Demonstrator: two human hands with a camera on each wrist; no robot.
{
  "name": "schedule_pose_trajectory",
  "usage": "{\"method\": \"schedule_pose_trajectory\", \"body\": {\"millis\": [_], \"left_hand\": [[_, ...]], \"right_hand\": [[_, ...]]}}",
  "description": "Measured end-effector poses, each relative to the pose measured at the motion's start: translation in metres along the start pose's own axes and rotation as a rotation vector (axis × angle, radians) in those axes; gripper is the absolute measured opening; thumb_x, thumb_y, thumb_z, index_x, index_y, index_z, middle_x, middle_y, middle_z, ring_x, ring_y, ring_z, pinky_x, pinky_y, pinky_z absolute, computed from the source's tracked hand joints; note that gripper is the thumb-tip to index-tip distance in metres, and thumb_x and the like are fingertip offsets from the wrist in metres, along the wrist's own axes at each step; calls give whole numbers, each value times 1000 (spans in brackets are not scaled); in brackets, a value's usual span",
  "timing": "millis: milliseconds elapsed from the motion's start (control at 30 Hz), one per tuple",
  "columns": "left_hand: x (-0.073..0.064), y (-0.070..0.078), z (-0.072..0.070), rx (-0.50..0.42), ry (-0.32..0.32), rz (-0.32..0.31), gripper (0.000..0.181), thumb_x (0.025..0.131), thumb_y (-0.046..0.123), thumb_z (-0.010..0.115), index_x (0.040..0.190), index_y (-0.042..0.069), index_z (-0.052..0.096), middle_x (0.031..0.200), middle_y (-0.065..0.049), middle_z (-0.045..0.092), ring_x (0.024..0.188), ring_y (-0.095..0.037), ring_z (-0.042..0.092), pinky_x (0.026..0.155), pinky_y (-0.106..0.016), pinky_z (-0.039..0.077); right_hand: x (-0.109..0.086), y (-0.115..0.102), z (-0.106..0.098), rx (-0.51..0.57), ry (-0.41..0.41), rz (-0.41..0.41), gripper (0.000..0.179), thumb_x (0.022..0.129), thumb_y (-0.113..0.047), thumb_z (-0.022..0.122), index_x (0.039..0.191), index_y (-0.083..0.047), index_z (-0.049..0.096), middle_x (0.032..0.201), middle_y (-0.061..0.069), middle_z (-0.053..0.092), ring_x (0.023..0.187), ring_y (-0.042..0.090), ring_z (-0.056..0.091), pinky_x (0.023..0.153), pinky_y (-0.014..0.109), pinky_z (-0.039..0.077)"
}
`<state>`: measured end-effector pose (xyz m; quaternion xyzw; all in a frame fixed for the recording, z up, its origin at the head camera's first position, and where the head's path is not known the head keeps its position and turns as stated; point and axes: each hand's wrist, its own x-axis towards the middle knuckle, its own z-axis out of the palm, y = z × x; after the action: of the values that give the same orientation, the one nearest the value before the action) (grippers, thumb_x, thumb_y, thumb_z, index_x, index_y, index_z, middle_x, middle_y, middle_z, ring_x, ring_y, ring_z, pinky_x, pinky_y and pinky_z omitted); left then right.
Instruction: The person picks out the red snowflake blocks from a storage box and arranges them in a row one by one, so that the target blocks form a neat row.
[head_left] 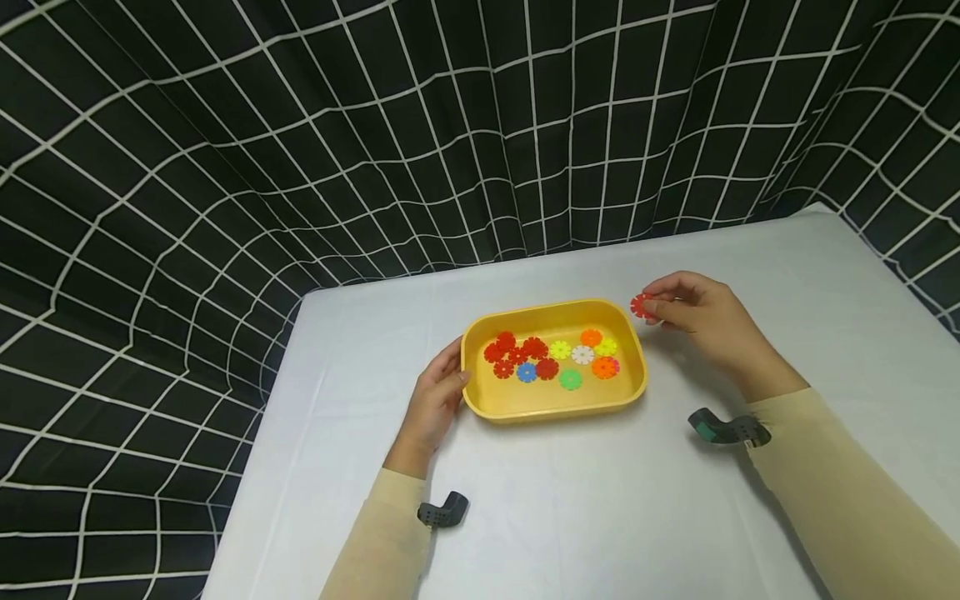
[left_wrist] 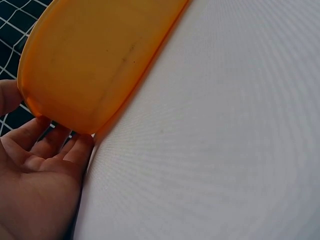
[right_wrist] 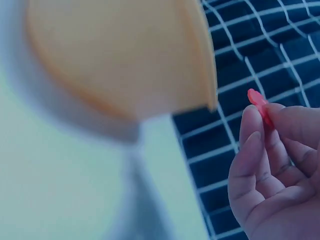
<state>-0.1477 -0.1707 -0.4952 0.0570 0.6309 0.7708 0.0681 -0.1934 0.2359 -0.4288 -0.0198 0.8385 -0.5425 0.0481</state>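
Note:
My right hand (head_left: pixel 705 321) pinches a red notched plastic disc (head_left: pixel 641 306) between thumb and fingertips, just beyond the right end of a yellow tray (head_left: pixel 555 412). Edge-on, the same red disc (right_wrist: pixel 258 104) shows at the fingertips in the right wrist view. My left hand (head_left: pixel 433 404) holds the tray's left end, thumb at the rim and fingers against the outer wall, as the left wrist view shows. Inside the tray lie several red discs (head_left: pixel 535 347) on the left, a blue disc (head_left: pixel 527 372), a green disc (head_left: pixel 571 380), a white disc (head_left: pixel 582 355), and yellow, orange and pink ones.
The tray stands on a table with a white cloth (head_left: pixel 525 508). A black curtain with a white grid (head_left: pixel 420 142) hangs behind the table and along its sides. Dark camera mounts (head_left: pixel 444 511) sit at both wrists.

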Motion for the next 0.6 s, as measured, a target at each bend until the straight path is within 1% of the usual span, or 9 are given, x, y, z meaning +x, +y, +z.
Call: {"method": "schedule_pose_trajectory", "body": {"millis": [167, 267, 367, 467, 567, 600], "left_hand": [[-1, 2, 2, 0, 3, 4, 56, 108, -4, 51, 164, 2, 46, 167, -11, 46, 153, -27, 43, 119, -36, 42], [0, 3, 2, -3, 5, 6, 56, 108, -6, 50, 163, 2, 47, 167, -11, 47, 153, -27, 43, 120, -37, 42], [2, 3, 3, 1, 2, 12, 55, 108, -7, 47, 163, 1, 47, 167, -11, 47, 154, -28, 43, 120, -37, 41], [6, 4, 3, 3, -2, 21, 54, 108, -8, 46, 162, -1, 46, 166, -13, 47, 153, -28, 43, 120, -38, 42], [9, 4, 2, -7, 2, 20, 54, 107, -9, 46, 161, -3, 47, 165, -14, 48, 153, -29, 44, 120, -38, 42], [10, 5, 2, -8, 1, 20, 54, 107, -8, 47, 160, -3, 47, 165, -15, 48, 152, -29, 45, 120, -38, 42]], "right_hand": [[-2, 24, -12, -30, 15, 57, 47, 107, -40, 72, 137, -5, 66, 128, 14, 72, 107, 24, 68, 87, 16, 58], [-2, 36, -16, -57, 29, 76, 46, 108, -38, 71, 137, -2, 65, 128, 18, 72, 104, 21, 68, 84, 12, 56], [-2, 47, -18, -95, 42, 87, 43, 110, -33, 68, 137, 1, 65, 127, 21, 71, 102, 24, 68, 81, 10, 54], [-1, 57, -19, -128, 49, 100, 43, 111, -33, 66, 137, 2, 64, 126, 22, 71, 102, 29, 66, 78, 8, 52], [1, 62, -19, -146, 50, 110, 43, 111, -34, 66, 136, 1, 65, 126, 21, 71, 106, 33, 64, 79, 8, 51], [1, 64, -19, -159, 51, 110, 42, 111, -33, 66, 135, 1, 66, 125, 22, 71, 107, 34, 63, 80, 10, 51]]}}
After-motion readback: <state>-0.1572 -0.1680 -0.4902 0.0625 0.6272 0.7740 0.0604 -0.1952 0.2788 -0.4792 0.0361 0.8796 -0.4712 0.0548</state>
